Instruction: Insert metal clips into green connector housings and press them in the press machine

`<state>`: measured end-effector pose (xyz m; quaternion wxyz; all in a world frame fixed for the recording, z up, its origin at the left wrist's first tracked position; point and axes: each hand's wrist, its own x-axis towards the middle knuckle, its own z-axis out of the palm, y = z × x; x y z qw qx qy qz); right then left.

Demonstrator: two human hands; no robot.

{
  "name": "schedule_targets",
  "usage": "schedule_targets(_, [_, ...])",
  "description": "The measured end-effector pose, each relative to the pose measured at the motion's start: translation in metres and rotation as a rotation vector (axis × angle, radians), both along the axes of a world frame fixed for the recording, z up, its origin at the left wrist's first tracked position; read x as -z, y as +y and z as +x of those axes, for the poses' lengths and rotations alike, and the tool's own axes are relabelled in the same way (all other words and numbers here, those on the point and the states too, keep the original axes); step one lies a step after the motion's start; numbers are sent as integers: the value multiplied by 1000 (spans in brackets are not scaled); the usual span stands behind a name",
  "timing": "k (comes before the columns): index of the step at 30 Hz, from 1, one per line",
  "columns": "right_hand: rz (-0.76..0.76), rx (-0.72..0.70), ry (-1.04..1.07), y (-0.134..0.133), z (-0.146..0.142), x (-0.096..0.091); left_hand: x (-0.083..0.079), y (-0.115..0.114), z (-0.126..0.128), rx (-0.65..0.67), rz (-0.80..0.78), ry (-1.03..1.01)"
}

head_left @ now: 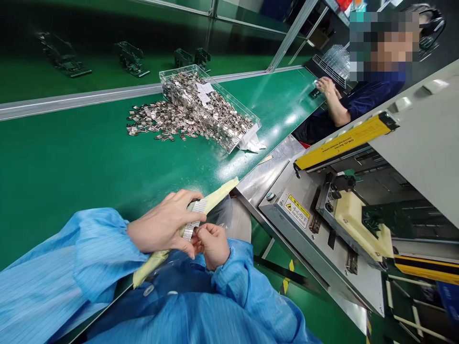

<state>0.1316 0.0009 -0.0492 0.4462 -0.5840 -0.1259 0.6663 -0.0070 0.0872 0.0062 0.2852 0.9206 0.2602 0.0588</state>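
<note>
My left hand (167,220) is closed around a neat row of small silvery metal pieces (195,217), just above the table's near edge. The row stands on a slant between thumb and fingers. At its lower end, my right hand (214,244) has thumb and fingers pinched together, and what lies between them is hidden. A pale yellow strip (222,192) runs along the table edge beneath my hands. Farther back, a clear plastic bin (247,136) lies tilted, full of similar loose metal pieces (158,117) that spill out onto the green tabletop (89,162).
To the right stands a grey press-like machine (283,191) with a warning label and a yellow sensor bar (346,141). A co-worker (369,105) sits beyond it, hands at the table. A metal rail (82,98) and dark glossy panel bound the table's far side.
</note>
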Motion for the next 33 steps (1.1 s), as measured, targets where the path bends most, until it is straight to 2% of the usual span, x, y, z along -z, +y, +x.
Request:
schedule_targets(5, [147, -94, -137, -11, 10, -8, 4, 6, -8, -11, 32, -37])
schedule_targets(10, [289, -180, -229, -17, 16, -16, 14, 29, -39, -168, 183, -42])
schedule_targets(12, [347, -216, -239, -18, 16, -19, 15, 31, -50, -228, 257, -55])
schedule_targets(14, [405, -254, -233, -19, 16, -24, 11, 19, -54, -266, 348, -119])
schedule_targets(16, [448, -302, -195, -21, 16, -32, 6, -5, -50, -256, 384, -219])
schedule_targets(20, [529, -409, -85, -30, 16, -43, 2, -65, -28, -148, 168, -423])
schedule_targets(22, [568, -439, -30, -35, 17, -42, 3, -83, -18, -161, 51, -523])
schedule_targets(25, [621, -423, -1, -43, 18, -35, 5, -94, -12, -240, -45, -628])
schedule_targets(30, [631, -397, 6, -48, 18, -30, 4, -98, -13, -307, -55, -703])
schedule_targets(33, [600, -269, -113, -48, 18, -36, 1, -99, -13, -401, -88, -707])
